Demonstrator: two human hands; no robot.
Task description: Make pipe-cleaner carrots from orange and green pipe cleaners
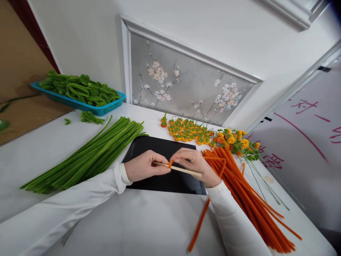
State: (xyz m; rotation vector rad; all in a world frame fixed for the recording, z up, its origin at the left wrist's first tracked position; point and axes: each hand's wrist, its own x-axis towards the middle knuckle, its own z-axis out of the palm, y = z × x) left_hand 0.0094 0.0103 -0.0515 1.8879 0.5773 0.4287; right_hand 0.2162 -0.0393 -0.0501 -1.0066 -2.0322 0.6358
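Observation:
Over the black mat, my left hand [146, 165] is closed, pinching a thin wooden stick [186, 171] like a chopstick. A short piece of orange pipe cleaner [171, 164] is bent around the stick by the left fingertips. My right hand [194, 163] pinches that orange pipe cleaner from above, and the stick's pale end runs under its palm. The rest of this pipe cleaner's length is hidden by the right hand. Close to the right wrist lies a bundle of orange pipe cleaners [247, 199]. One loose orange stem [197, 227] sticks out below the right sleeve.
Green pipe cleaners [85, 154] are heaped left of the black mat [160, 183]. Behind them, a blue basket [102, 109] holds green looped pieces. Small orange flower heads [189, 129] and stemmed orange flowers [237, 140] lie at the back. A whiteboard [306, 142] stands at right.

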